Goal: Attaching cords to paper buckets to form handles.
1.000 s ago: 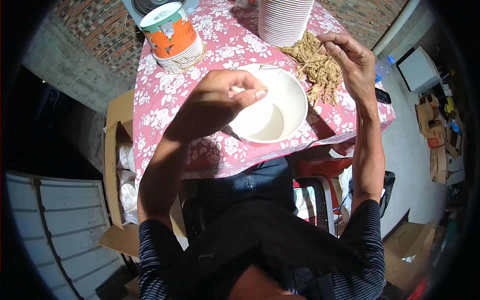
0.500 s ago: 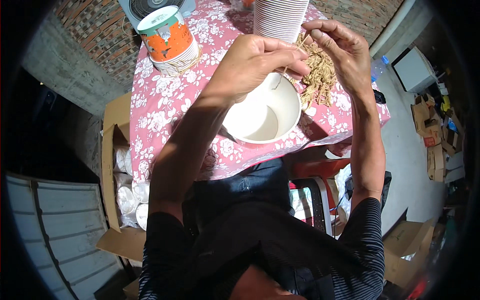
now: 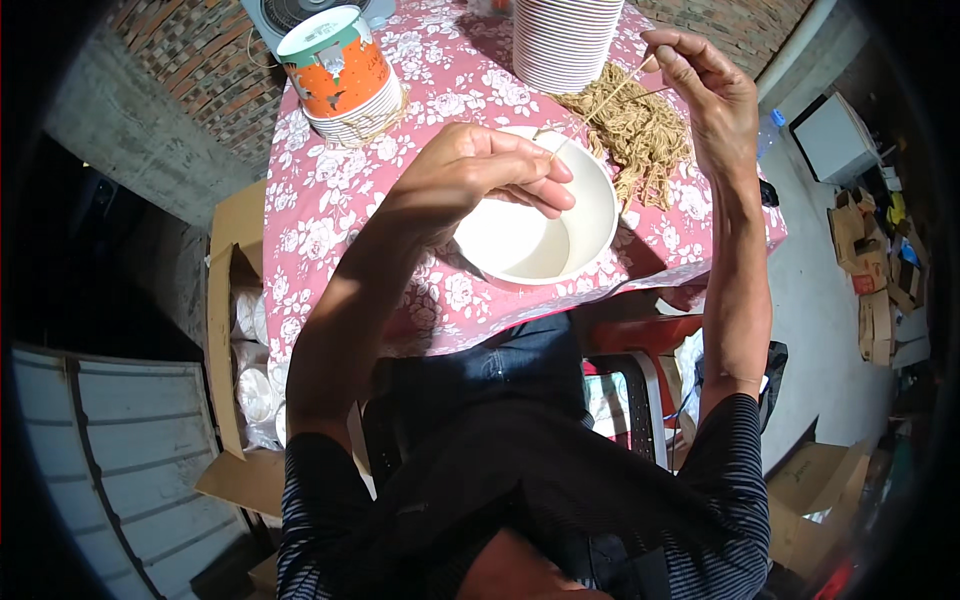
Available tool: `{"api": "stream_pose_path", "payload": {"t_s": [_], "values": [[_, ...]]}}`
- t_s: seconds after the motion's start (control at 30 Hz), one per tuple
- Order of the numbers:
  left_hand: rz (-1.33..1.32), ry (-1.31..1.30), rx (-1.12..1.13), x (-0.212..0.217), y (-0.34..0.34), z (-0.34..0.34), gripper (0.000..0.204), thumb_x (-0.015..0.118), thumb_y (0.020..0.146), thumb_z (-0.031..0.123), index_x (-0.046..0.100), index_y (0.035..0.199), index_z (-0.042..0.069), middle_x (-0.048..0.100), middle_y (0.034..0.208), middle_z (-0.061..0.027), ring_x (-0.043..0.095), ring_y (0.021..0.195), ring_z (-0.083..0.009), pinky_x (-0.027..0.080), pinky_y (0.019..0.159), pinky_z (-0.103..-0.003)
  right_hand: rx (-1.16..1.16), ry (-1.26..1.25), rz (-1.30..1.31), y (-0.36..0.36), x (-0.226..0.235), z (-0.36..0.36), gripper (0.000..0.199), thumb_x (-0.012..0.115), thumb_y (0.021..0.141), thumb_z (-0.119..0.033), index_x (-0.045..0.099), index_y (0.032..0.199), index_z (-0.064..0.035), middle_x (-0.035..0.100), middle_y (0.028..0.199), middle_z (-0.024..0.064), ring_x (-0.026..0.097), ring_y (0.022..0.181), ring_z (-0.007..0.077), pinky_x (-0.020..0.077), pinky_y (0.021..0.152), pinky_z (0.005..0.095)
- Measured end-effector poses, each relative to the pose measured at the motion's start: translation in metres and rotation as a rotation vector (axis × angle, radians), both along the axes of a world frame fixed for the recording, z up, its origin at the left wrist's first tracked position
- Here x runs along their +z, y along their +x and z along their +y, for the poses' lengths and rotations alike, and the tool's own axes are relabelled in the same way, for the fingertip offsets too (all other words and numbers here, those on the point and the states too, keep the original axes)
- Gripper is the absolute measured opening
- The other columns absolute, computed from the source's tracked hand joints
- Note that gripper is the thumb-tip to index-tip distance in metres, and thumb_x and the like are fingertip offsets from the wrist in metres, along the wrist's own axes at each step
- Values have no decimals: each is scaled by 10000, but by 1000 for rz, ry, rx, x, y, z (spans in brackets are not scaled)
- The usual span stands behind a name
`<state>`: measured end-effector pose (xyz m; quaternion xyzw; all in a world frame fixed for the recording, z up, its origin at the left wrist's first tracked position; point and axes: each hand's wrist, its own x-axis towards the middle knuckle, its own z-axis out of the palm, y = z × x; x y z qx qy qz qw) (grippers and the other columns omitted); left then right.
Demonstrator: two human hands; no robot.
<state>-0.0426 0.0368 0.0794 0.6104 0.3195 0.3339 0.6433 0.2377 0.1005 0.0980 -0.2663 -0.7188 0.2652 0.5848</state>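
A thin tan cord (image 3: 604, 101) runs slantwise between my two hands, with a loose end near my right. My left hand (image 3: 492, 172) pinches its lower end above the near tub, fingers closed. Up and to the right, my right hand (image 3: 712, 92) grips the other end between thumb and forefinger. Below my left hand, a round white tub (image 3: 592, 215) stands with its mouth upward, partly covered by that hand. Beside the tub lies a tangled heap of tan cords (image 3: 645, 145), under the stretched one.
Behind the heap rises a tall stack of white tubs (image 3: 566, 48). An orange and green patterned tub (image 3: 345, 78) tops a stack at the far left, near a fan (image 3: 295, 12). A pink flowered cloth (image 3: 325, 215) covers the table; an open cardboard box (image 3: 232, 235) stands left.
My hands have drawn apart: the left moved down and nearer, the right slightly outward. More cord now stretches between them.
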Motion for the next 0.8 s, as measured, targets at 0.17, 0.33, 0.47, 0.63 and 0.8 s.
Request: {"api": "stream_pose_path", "payload": {"t_s": [0.17,0.33,0.47,0.63,0.8], "values": [[96,-11,-6,4,-7,0,377,614,937,175,694,1114,-148,757,1017,-255,743,960,-270,562,962,-363,3,-77,-23,2,-9,1,216,647,1032,-41,729,1215,38,750,1124,89,716,996,151,566,941,286],[202,118,23,8,-13,0,350,589,974,171,719,1125,-117,770,1023,-214,739,940,-225,562,903,-328,-47,-154,-60,7,-20,-5,219,658,1028,-50,734,1218,29,753,1103,85,721,993,149,566,949,292],[411,193,66,11,-7,-4,353,581,977,164,719,1159,-105,777,1022,-180,723,926,-181,548,853,-280,-172,-63,-566,11,-32,-21,306,691,961,-13,737,1263,-33,727,1275,150,670,1225,274,529,1066,444],[543,227,27,13,6,-8,307,588,973,137,748,1129,-73,785,985,-150,716,905,-150,543,798,-273,26,-194,-501,-36,-17,-78,578,867,826,-146,677,1354,-8,721,1298,182,722,817,178,598,660,314],[481,396,141,5,13,-9,307,557,907,173,779,949,-35,729,710,-125,625,586,-152,506,598,-328,-40,-421,-319,-57,-33,-86,207,810,916,-130,798,1038,36,773,773,100,666,584,95,539,530,259]]}}
